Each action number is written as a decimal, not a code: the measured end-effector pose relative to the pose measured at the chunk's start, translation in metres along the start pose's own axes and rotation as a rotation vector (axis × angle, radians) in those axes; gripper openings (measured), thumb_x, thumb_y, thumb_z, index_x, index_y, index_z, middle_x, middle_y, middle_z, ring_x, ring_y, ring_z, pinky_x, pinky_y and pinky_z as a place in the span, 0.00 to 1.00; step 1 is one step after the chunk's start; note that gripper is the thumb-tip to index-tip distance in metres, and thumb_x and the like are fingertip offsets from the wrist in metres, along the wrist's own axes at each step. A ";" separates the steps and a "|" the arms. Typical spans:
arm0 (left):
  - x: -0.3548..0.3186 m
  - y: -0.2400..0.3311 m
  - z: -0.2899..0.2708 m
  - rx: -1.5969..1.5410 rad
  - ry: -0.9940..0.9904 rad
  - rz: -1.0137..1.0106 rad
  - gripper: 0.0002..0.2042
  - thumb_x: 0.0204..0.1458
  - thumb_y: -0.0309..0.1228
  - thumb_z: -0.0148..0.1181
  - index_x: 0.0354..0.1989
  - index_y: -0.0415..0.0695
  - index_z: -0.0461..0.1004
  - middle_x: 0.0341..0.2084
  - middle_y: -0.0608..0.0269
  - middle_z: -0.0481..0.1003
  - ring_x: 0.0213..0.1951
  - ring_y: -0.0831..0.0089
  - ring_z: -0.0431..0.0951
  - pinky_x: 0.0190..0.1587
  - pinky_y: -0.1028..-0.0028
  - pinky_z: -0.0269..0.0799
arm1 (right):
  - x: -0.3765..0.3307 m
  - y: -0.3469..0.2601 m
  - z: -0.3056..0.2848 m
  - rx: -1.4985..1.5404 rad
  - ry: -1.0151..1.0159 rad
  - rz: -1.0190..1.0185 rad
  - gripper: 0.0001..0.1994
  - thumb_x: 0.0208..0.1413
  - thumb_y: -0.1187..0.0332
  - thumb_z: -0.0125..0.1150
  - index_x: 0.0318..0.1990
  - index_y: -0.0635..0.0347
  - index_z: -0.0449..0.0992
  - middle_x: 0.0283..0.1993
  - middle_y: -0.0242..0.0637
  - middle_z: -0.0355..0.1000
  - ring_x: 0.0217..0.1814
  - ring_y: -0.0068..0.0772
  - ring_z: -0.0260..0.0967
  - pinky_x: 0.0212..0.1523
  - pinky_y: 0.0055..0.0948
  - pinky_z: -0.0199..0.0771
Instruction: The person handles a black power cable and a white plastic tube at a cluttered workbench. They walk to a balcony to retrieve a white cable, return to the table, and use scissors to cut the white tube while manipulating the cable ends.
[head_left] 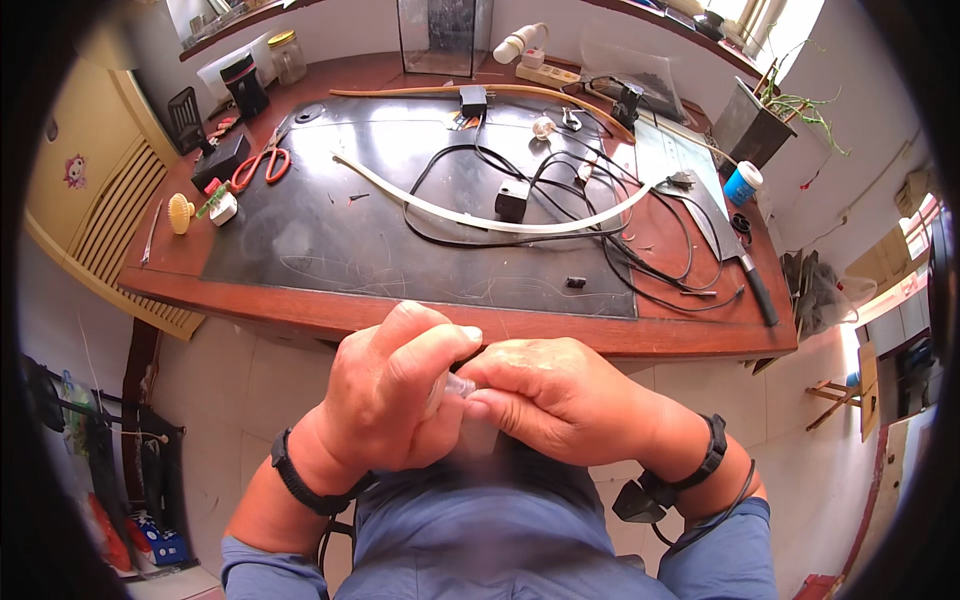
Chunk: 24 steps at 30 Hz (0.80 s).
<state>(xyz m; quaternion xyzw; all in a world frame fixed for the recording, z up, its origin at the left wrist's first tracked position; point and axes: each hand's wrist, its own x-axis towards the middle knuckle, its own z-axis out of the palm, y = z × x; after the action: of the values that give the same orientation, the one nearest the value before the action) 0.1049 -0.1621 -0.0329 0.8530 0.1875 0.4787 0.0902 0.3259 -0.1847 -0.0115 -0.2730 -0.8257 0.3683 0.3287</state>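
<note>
My left hand (385,400) and my right hand (555,395) meet in front of my chest, below the near edge of the wooden table (330,315). Between their fingertips they pinch a small clear tube-like piece (458,386); most of it is hidden by the fingers. Each wrist wears a black band. On the table's dark mat (330,225) lie a long pale curved strip (480,218), tangled black cables (620,245) and a small black box (512,198).
Orange-handled scissors (262,163), a yellow brush (180,212) and a black holder (244,85) sit at the table's left. A large knife (735,245), a blue-and-white cup (741,183), a power strip (546,73) and a potted plant (760,120) are at the right. A stool (845,390) stands on the tiled floor.
</note>
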 end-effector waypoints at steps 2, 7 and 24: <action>0.000 0.003 -0.001 -0.045 0.023 0.013 0.21 0.51 0.27 0.62 0.54 0.38 0.71 0.33 0.53 0.78 0.26 0.59 0.78 0.24 0.65 0.75 | 0.000 -0.002 0.004 0.127 0.001 -0.018 0.10 0.69 0.65 0.62 0.43 0.64 0.77 0.37 0.44 0.74 0.38 0.49 0.74 0.41 0.40 0.75; -0.003 0.007 0.002 -0.252 0.072 -0.005 0.15 0.62 0.32 0.56 0.53 0.36 0.72 0.31 0.54 0.78 0.24 0.64 0.77 0.22 0.67 0.72 | 0.001 -0.006 0.012 0.256 -0.012 -0.111 0.08 0.65 0.68 0.65 0.38 0.63 0.76 0.31 0.43 0.69 0.33 0.47 0.69 0.36 0.41 0.71; -0.010 0.007 0.007 -0.314 0.074 -0.344 0.11 0.65 0.26 0.55 0.53 0.35 0.74 0.30 0.55 0.77 0.25 0.67 0.78 0.31 0.70 0.75 | 0.008 0.010 0.005 -0.034 0.045 -0.110 0.09 0.64 0.67 0.66 0.32 0.58 0.73 0.27 0.39 0.68 0.30 0.47 0.70 0.32 0.40 0.70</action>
<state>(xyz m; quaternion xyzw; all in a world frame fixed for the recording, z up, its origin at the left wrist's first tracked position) 0.1078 -0.1721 -0.0418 0.7659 0.2564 0.5104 0.2953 0.3196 -0.1758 -0.0189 -0.2408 -0.8380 0.3295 0.3621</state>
